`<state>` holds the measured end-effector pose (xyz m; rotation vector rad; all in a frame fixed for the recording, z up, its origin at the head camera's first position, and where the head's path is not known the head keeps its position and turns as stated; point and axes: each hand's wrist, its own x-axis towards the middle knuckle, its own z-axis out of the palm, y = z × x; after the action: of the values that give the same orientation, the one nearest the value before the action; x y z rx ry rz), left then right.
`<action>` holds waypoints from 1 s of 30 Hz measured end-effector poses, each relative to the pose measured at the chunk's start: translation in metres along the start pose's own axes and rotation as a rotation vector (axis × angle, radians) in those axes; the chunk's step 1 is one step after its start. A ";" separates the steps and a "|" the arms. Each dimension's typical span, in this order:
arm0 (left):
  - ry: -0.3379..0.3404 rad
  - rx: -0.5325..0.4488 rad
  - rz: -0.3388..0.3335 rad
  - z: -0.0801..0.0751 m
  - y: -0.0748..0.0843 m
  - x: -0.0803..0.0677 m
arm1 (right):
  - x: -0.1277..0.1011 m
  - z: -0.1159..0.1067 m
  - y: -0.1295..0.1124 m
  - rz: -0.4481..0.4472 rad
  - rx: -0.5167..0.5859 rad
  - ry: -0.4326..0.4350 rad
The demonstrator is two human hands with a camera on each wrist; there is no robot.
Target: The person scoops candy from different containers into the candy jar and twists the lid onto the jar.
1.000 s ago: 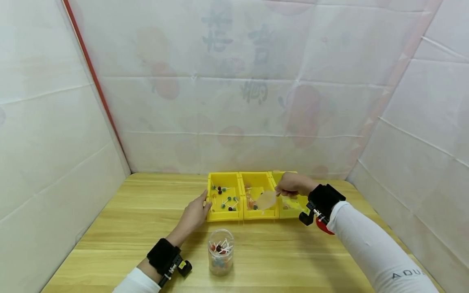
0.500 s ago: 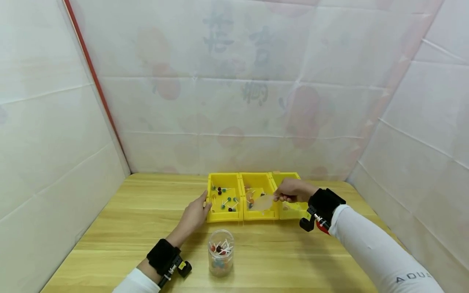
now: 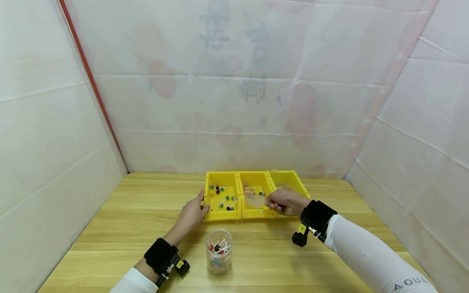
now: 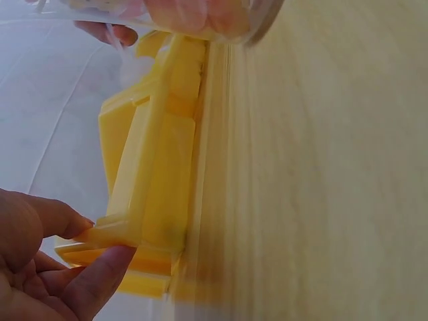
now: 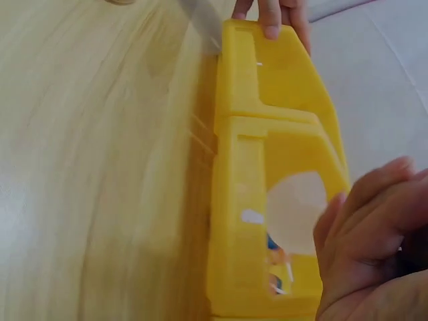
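**Yellow bins steadied while a clear lid hangs over the middle one**

Yellow plastic bins stand in a row of three near the far edge of the pale wooden desk (image 3: pixel 110 228), touching side by side. The left yellow bin (image 3: pixel 222 196) holds several small lollipops with white sticks and dark, green or red heads. The middle yellow bin (image 3: pixel 256 195) holds a few more. The right yellow bin (image 3: pixel 289 183) is partly covered by the person's forearm.

The left hand (image 3: pixel 192 213) rests against the outer front corner of the left bin, fingers fairly straight and loosely spread, thumb on the rim; the left wrist view shows fingertips (image 4: pixel 100 267) touching the bin's corner (image 4: pixel 144 227).

The right hand (image 3: pixel 283 202) has its fingers curled, pinching a round translucent plastic lid (image 3: pixel 255 201) by its edge. The lid hangs over the front part of the middle bin; in the right wrist view it (image 5: pixel 297 210) shows pale against the yellow wall.

A clear round plastic jar (image 3: pixel 219 257), open on top and holding lollipops, stands nearer the front edge of the desk, apart from the bins and between the two forearms.
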<state>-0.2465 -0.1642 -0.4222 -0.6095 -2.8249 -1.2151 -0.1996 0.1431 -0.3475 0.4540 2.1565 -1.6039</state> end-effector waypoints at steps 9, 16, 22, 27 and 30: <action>-0.014 0.010 -0.010 0.001 -0.001 -0.001 | 0.014 0.010 0.008 -0.023 0.118 0.000; -0.017 0.016 0.003 0.004 0.003 -0.001 | 0.027 0.020 0.010 -0.043 0.184 0.068; -0.014 -0.013 0.007 0.004 0.005 -0.003 | 0.038 0.036 0.015 -0.134 0.210 0.112; -0.011 -0.006 0.019 0.004 0.005 -0.003 | 0.044 0.047 0.027 -0.201 0.278 0.129; -0.008 0.000 0.019 0.005 0.003 -0.003 | 0.046 0.050 0.031 -0.231 0.309 0.137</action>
<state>-0.2417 -0.1594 -0.4240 -0.6409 -2.8186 -1.2126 -0.2170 0.1048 -0.4091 0.4292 2.1275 -2.1063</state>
